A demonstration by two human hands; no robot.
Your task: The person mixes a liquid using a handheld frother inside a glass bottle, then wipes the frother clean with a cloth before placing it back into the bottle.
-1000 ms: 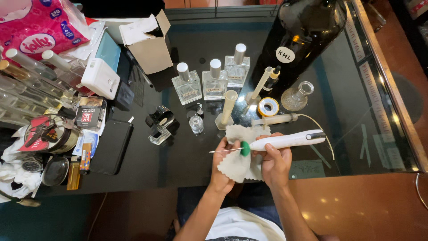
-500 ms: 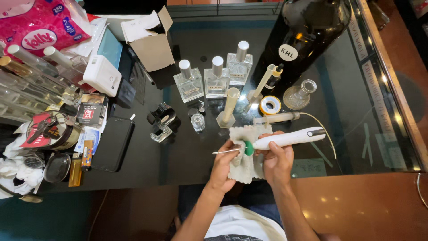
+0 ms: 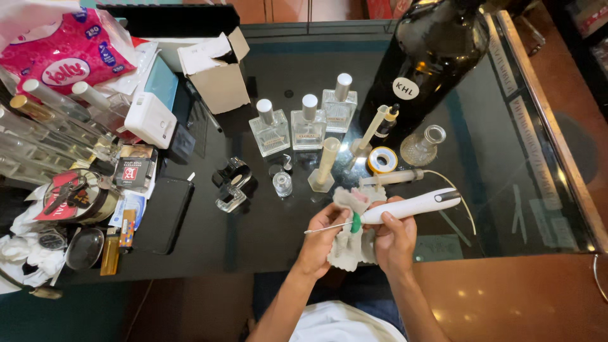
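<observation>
Bare glass table [image 3: 266, 221] lies open left of the hands, between them and the black phone [image 3: 163, 214]. Ahead, a small vial [image 3: 282, 183], a tall cylinder [image 3: 325, 166], a syringe [image 3: 392, 178] and square bottles [image 3: 308, 131] crowd the way; the big dark bottle [image 3: 425, 60] blocks the far right.

Glossy dark glass table [image 3: 506, 190], wood-toned edge at right. Smooth white plastic tool [image 3: 415, 206], thin metal tip, green collar. Soft, matt, crumpled cloth [image 3: 348, 244]. Clear glass bottles [image 3: 308, 130], matt silvery caps. Shiny dark glass flagon [image 3: 430, 57]. Plain cardboard box [image 3: 218, 79].
</observation>
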